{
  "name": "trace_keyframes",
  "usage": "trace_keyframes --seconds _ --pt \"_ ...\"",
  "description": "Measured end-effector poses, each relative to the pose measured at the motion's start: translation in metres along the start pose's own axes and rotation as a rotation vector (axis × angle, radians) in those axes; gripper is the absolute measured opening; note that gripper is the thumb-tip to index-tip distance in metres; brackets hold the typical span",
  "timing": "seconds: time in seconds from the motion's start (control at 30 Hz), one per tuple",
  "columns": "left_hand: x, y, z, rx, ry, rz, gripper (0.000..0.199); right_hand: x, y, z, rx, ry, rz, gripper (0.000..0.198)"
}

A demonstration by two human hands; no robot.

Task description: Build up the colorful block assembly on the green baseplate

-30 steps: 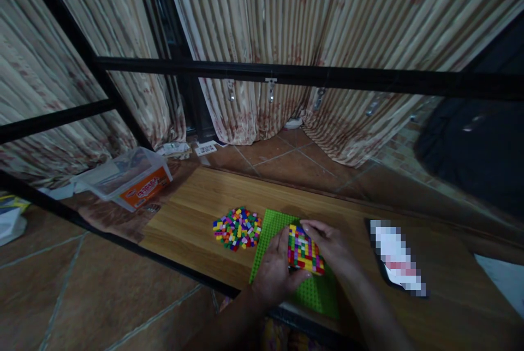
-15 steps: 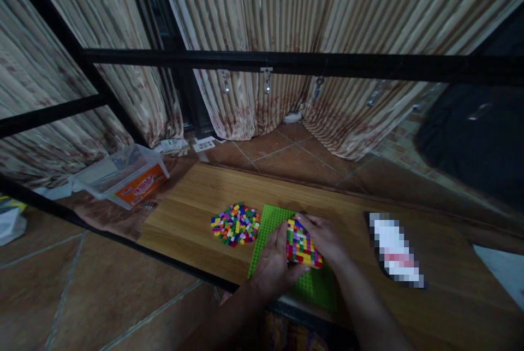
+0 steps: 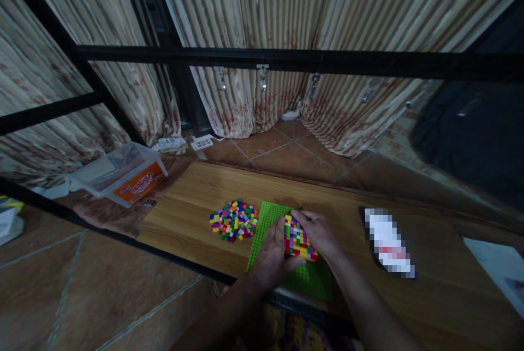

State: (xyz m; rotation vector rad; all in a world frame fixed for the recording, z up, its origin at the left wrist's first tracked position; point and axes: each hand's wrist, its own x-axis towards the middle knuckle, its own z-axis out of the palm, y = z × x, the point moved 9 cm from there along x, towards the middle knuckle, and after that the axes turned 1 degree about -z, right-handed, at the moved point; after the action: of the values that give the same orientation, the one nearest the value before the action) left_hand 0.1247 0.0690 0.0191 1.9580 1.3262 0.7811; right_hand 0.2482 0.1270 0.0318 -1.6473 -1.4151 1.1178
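Between my two hands is a panel of multicoloured toy bricks (image 3: 298,239), its studded face turned up toward me. My left hand (image 3: 270,253) grips its left side, with the thumb along the near edge. On the far right side, my right hand (image 3: 315,231) curls its fingers around the panel's edge. Beneath lies a green baseplate (image 3: 266,220), partly hidden by my hands and forearms. Whether the panel touches the baseplate, I cannot tell. A loose heap of small coloured bricks (image 3: 234,221) lies just left of the baseplate.
The wooden board (image 3: 180,209) carries all this. A pixelated item with a dark edge (image 3: 388,242) lies on the right, with a white sheet (image 3: 495,263) beyond. At the far left stands a clear plastic tub (image 3: 123,173). A black metal bar (image 3: 262,56) crosses before the curtains.
The view has shifted slightly, so everything sits a little higher and further left. Both hands keep their hold on the brick panel, which looks slightly tilted differently.
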Motion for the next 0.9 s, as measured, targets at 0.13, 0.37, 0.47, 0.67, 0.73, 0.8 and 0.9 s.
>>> trace_keyframes --seconds 0.13,0.37,0.47,0.67,0.73,0.8,0.9 --pt "0.001 0.002 -0.001 -0.007 0.001 0.001 0.099 0.001 -0.001 -0.001 -0.001 -0.014 0.024 0.05" --pt "0.007 0.003 -0.013 -0.115 -0.132 0.023 0.098 -0.002 -0.001 0.001 -0.011 -0.038 0.098 0.055" --pt "0.012 0.0 -0.024 -0.212 -0.236 -0.002 0.099 -0.002 -0.002 0.001 -0.024 -0.03 0.084 0.054" --pt "0.023 0.001 -0.03 -0.463 -0.346 -0.018 0.099 -0.001 -0.005 0.002 -0.049 -0.023 0.033 0.049" --pt "0.024 -0.001 -0.028 -0.519 -0.347 -0.047 0.097 -0.001 -0.005 0.002 -0.048 -0.021 0.032 0.048" --pt "0.025 -0.003 -0.026 -0.553 -0.341 -0.068 0.095 -0.001 -0.004 0.003 -0.041 -0.023 0.037 0.048" --pt "0.025 -0.002 -0.027 -0.572 -0.327 -0.071 0.094 -0.001 0.0 0.005 -0.005 -0.021 0.036 0.049"
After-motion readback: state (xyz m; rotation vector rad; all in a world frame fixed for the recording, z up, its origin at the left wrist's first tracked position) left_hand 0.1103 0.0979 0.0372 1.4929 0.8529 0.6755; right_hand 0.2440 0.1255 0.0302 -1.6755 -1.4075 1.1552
